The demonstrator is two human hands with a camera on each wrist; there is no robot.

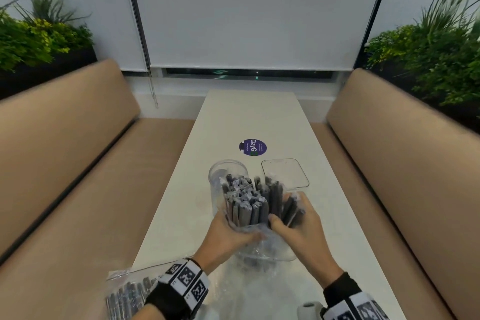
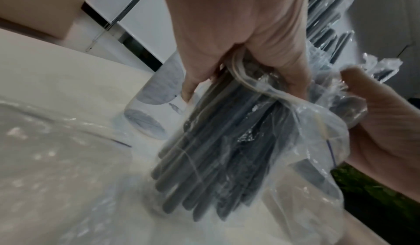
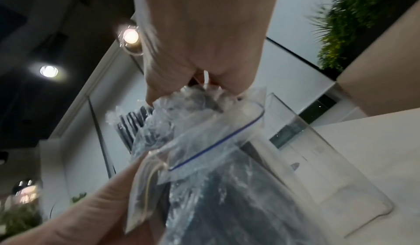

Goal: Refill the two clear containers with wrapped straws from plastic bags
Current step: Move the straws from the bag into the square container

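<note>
The left hand [image 1: 228,231] and the right hand [image 1: 298,226] both grip one clear zip bag [image 1: 262,244] of dark wrapped straws [image 1: 249,205], held above the white worktop [image 1: 249,117] near its 6 o'clock end.

Left hand: fingers curled round the bag and the straw bundle inside it, at the bundle's 9 o'clock side. In the left wrist view the thumb [image 2: 193,80] and fingers close on the plastic where it is bunched round the straws.

Right hand: thumb [image 1: 276,221] and fingers clamped on the straws and bag at the bundle's 3 o'clock side.

The straws project upward out of the bag mouth, their crimped wrapper ends uppermost.

Round clear container [image 1: 220,174]: on the worktop at 11 o'clock of the bundle, partly behind it. Square clear container [image 1: 285,171]: at 1 o'clock of the bundle, standing just beyond the right hand.

A second bag of straws [image 1: 127,291] lies at the worktop's 7 o'clock corner, beside the left wrist. A purple round sticker [image 1: 253,147] sits at 12 o'clock of both containers.
</note>
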